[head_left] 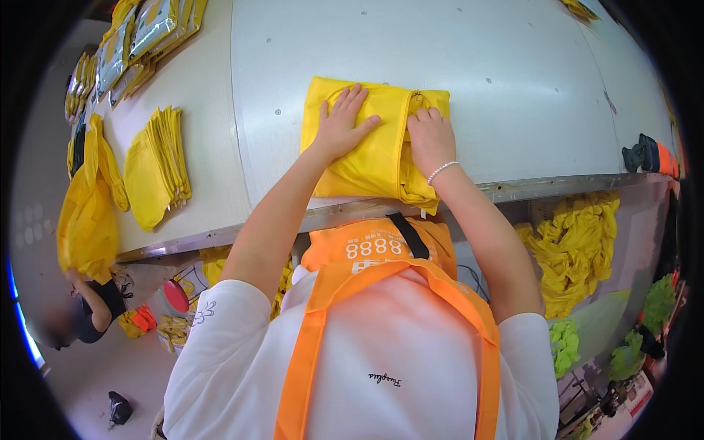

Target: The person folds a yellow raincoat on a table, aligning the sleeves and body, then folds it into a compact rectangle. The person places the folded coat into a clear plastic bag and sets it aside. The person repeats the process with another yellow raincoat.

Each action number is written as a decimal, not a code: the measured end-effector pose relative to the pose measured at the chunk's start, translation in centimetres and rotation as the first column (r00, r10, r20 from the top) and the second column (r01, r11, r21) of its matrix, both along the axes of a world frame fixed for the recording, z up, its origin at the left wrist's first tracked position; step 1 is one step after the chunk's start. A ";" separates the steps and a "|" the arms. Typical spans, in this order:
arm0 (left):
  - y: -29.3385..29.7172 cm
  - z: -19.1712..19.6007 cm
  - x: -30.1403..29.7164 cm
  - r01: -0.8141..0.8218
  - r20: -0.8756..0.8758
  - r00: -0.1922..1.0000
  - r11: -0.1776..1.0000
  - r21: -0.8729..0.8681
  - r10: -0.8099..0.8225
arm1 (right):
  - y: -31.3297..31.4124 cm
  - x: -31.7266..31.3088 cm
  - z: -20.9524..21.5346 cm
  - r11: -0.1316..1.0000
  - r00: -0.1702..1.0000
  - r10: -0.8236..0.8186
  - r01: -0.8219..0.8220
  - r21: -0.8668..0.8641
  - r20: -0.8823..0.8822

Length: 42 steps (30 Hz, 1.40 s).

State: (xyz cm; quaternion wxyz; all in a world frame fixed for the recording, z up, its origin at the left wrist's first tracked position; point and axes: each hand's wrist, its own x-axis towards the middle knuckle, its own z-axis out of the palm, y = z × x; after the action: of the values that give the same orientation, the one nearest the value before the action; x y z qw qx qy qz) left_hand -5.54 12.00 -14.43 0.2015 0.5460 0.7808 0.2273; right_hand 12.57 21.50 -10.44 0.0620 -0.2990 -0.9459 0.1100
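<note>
A folded yellow garment (374, 165) of smooth fabric, with a zipper along one edge, lies near the front edge of the table. My left hand (343, 126) rests flat on its left part, fingers spread. At the zipper edge on the right, my right hand (431, 139) has its fingers curled down onto the garment, gripping the fabric; the fingertips are partly hidden. A loose flap of the garment hangs at the table's front edge below my right hand.
Packed yellow garments in clear bags (150, 33) and a fanned stack of yellow pieces (158, 165) lie on the left of the table (528, 95). A person (92, 308) at the far left holds a yellow garment. Crumpled yellow garments (576, 242) lie below the table at right.
</note>
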 end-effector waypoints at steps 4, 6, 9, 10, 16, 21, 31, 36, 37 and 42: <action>1.0 1.3 0.2 -0.031 -0.062 0.998 0.993 -0.113 0.025 | 0.5 1.3 -0.3 0.975 0.961 0.222 -0.224 -0.008 0.164; 2.9 4.6 1.8 -0.086 -0.164 0.985 0.962 -0.260 0.044 | 0.0 2.4 -1.5 0.972 0.971 0.234 -0.234 0.020 -0.051; 4.1 3.0 4.0 0.212 -0.527 0.831 0.977 0.005 -0.178 | 0.0 3.6 -0.2 0.973 0.932 -0.016 -0.068 -0.219 -0.361; 3.8 2.4 4.4 0.232 -0.500 0.845 0.973 0.022 -0.190 | 0.0 3.9 0.6 0.936 0.889 -0.157 -0.005 -0.351 -0.431; 4.0 -0.5 6.1 0.228 -0.486 0.851 0.974 0.002 -0.198 | -2.6 6.0 -0.4 0.754 0.849 -0.528 0.466 -0.463 -0.004; 3.8 0.4 6.8 0.352 -0.399 0.873 0.929 0.118 -0.280 | -2.6 4.9 -1.3 0.845 0.880 -0.470 0.470 -0.256 0.064; -2.9 1.2 8.0 0.229 -0.049 0.973 0.948 0.221 -0.224 | -5.2 4.9 -2.1 0.859 0.891 -0.441 0.385 -0.338 -0.107; -1.7 3.6 8.2 0.221 -0.028 0.975 0.975 -0.005 -0.221 | -4.3 6.2 0.9 0.852 0.933 -0.312 0.359 -0.382 0.180; -1.6 2.9 8.6 0.214 -0.082 0.973 0.977 -0.013 -0.214 | -4.7 6.1 1.3 0.881 0.937 -0.295 0.343 -0.325 0.190; 0.7 0.5 10.0 0.136 -0.562 0.781 0.952 -0.273 -0.272 | -5.1 3.3 3.0 0.981 0.987 -0.078 0.101 -0.167 0.137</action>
State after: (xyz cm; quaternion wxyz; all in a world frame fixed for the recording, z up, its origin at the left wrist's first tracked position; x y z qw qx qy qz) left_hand 4.45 12.66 -13.97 0.0292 0.6459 0.7602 -0.0647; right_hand 15.90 16.40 -7.43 -0.0211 -0.3522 -0.9203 0.1692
